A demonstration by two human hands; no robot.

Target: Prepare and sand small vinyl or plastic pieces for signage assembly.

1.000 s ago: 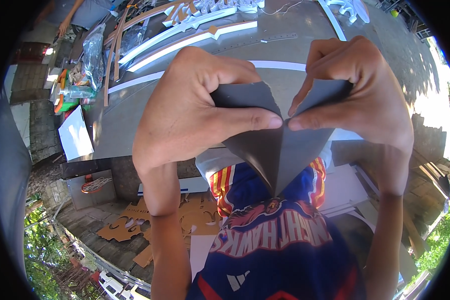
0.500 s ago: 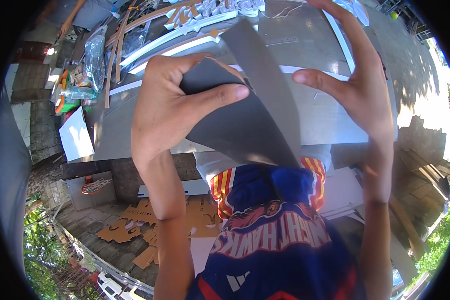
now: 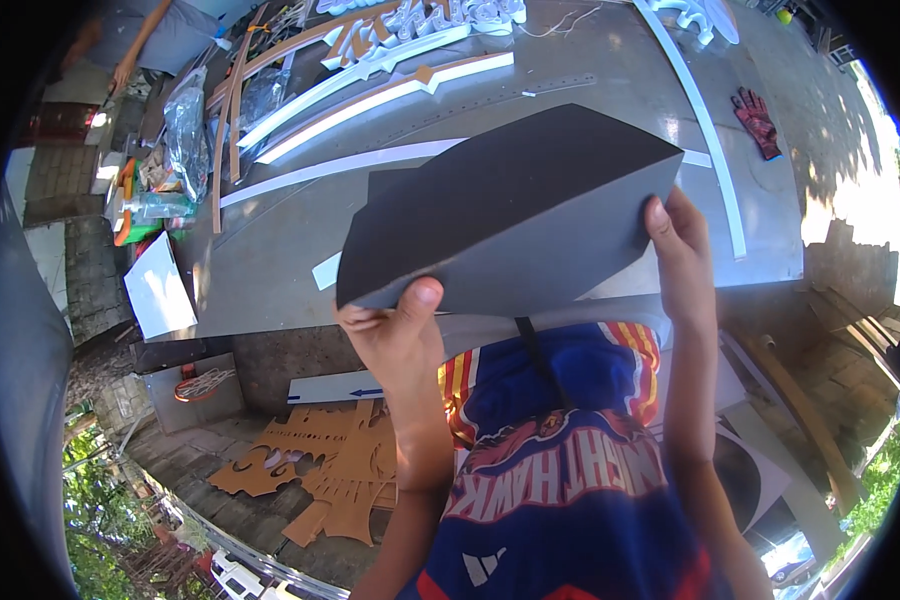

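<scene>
A flexible dark sheet [image 3: 510, 220], black on its upper face and greyer on the near one, is held up before my chest, above the near edge of the grey table [image 3: 260, 280]. A crease runs slantwise across it between the two faces. My left hand [image 3: 400, 335] grips its lower left corner, thumb on the near face and fingers partly hidden beneath. At the right end my right hand [image 3: 682, 250] pinches the edge, thumb toward me, with its other fingers mostly behind the sheet. Whether the sheet has more layers inside is hidden.
White cut-out letters [image 3: 425, 25] and white strips [image 3: 700, 120] lie across the table, with a metal ruler [image 3: 490, 105] and a dark red patterned glove [image 3: 757, 122]. Cardboard cut-outs [image 3: 340, 465] lie below at left. Another person's hand [image 3: 125, 72] shows at upper left.
My right hand, earlier apart and spread, has come down and taken the sheet's right end. My left hand has lowered to its left corner. The sheet now lies broadside instead of hanging bent.
</scene>
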